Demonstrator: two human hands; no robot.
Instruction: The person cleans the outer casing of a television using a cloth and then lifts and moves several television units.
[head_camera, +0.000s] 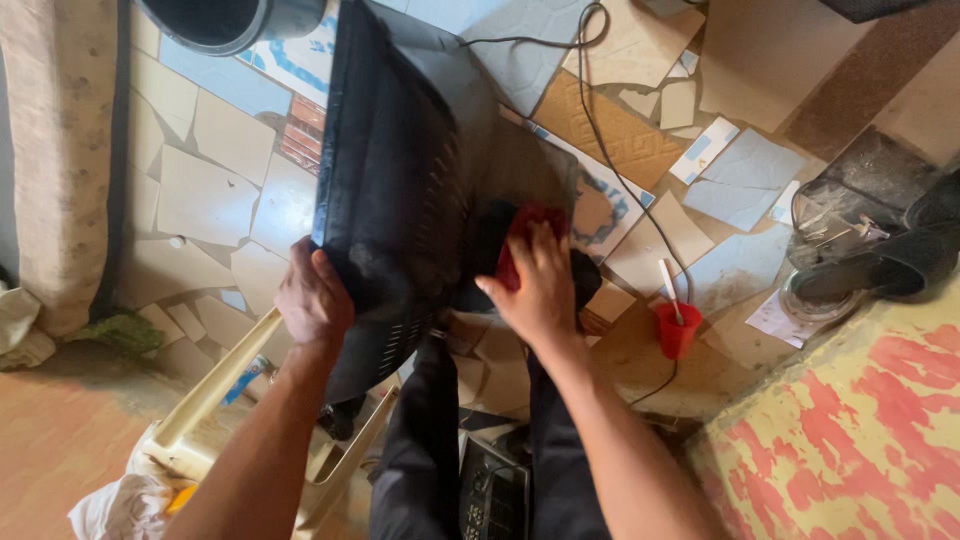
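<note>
Casing (400, 170): black, tilted — long axis ran away from the person.
Left hand (312, 300): gripped its near edge.
Right hand (540, 285): pressed a red cloth (530, 225) flat.

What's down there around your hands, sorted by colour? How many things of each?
Black: 3, television casing, cable, sandal
Red: 2, cloth under right hand, small cup
Cream: 1, plastic stool below left hand
Total: 6
</note>
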